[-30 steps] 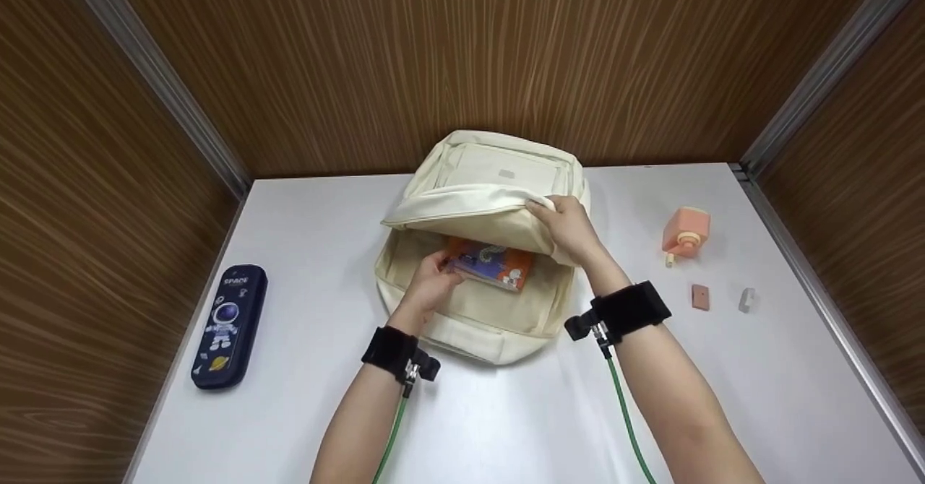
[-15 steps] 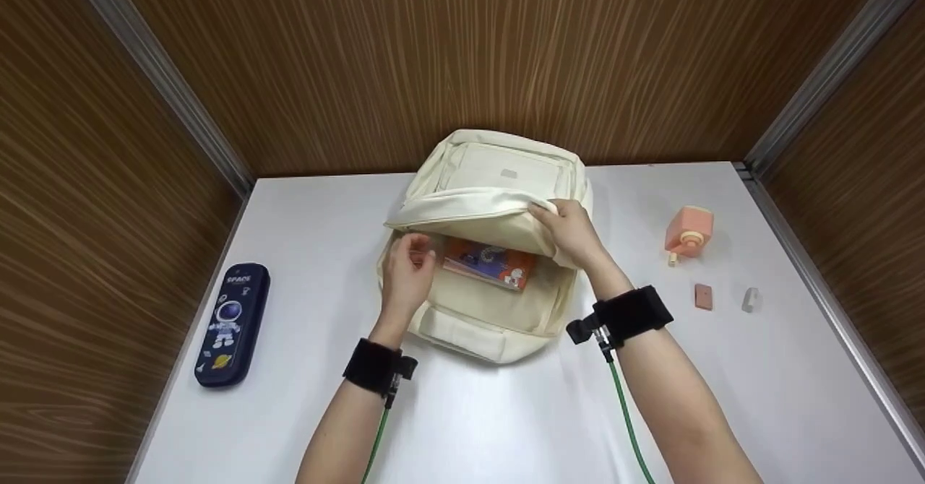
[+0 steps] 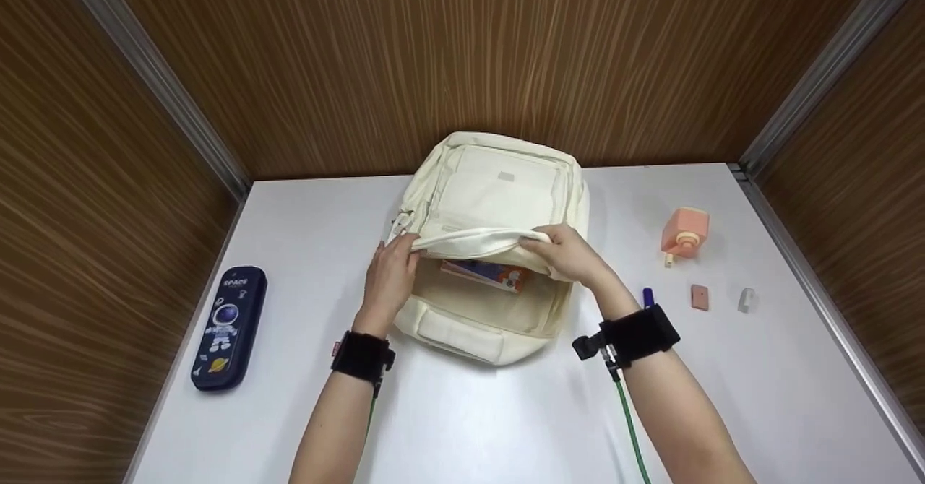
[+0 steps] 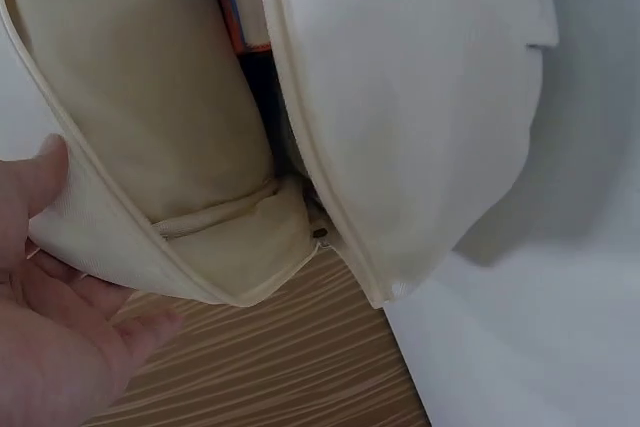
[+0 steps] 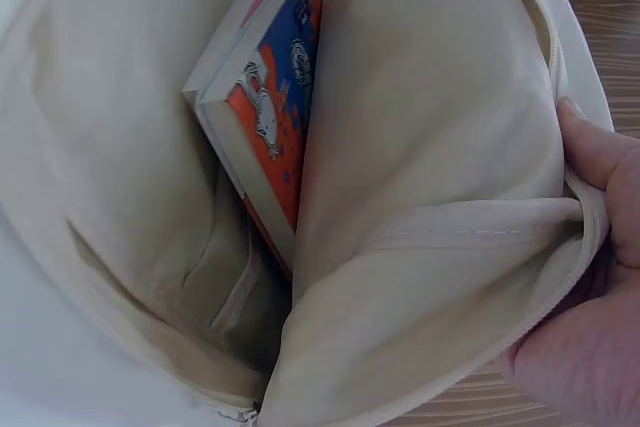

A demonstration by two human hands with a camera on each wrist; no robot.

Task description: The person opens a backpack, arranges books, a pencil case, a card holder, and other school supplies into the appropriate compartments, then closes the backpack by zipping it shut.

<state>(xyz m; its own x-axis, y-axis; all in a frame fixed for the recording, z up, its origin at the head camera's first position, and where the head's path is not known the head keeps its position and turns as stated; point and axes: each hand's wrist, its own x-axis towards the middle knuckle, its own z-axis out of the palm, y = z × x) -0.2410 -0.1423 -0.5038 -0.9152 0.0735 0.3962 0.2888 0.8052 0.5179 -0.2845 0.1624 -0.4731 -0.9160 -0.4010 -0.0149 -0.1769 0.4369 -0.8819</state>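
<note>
A cream backpack (image 3: 513,188) lies on the white table with its main compartment unzipped. My left hand (image 3: 390,274) pinches the left part of the front flap's edge, its thumb (image 4: 45,172) on the inner side and the other fingers behind. At the flap's right part, my right hand (image 3: 571,253) grips the edge, thumb inside the cloth. Both hands hold the flap raised over the opening. Inside rests an orange and blue book (image 5: 275,107), partly covered by the flap in the head view. Against it in the right wrist view leans another pale-edged book (image 5: 235,27).
A navy pencil case (image 3: 230,329) with an astronaut print lies at the left. To the right stand a pink pencil sharpener (image 3: 685,232), a small reddish-brown block (image 3: 699,297) and a small grey piece (image 3: 746,300). A blue pen-like tip (image 3: 648,297) shows beside my right wristband.
My left hand has let go of the book, come out of the backpack and taken the flap's left edge. The flap's edge has come down towards me, with my right hand still on it.
</note>
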